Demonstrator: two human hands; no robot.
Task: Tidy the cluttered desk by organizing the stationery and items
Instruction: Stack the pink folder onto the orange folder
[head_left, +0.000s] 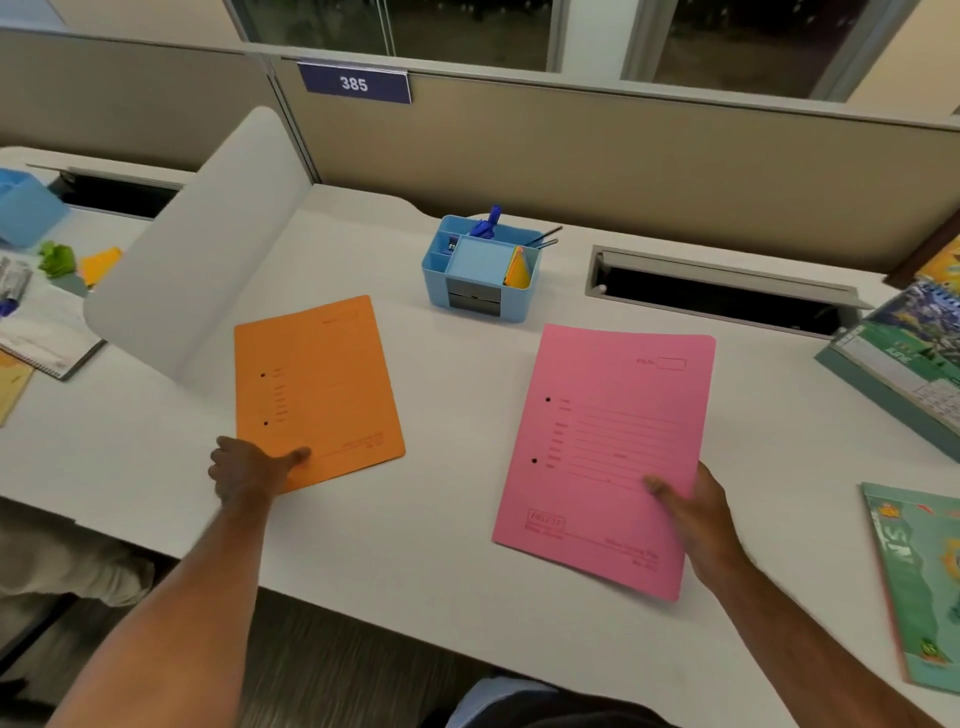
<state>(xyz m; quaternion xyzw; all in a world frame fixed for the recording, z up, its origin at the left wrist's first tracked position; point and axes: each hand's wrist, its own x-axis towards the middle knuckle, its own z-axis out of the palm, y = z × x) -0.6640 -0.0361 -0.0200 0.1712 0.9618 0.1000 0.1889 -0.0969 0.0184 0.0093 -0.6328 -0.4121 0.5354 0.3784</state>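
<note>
Landmark: blue organizer (480, 270) at the back of the table (447, 519).
Orange folder (317, 389): front-left of the organizer, long axis pointing away from me; my left hand (249, 470) pinches its near corner.
Pink folder (608, 457): front-right of the organizer, tilted; my right hand (696, 512) grips its near right edge.
Judgement: one folder per hand; stacking means bringing them together.

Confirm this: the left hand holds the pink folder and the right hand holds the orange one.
Not right: the colours are swapped. In the head view the left hand holds the orange folder, and the right hand holds the pink folder.
</note>
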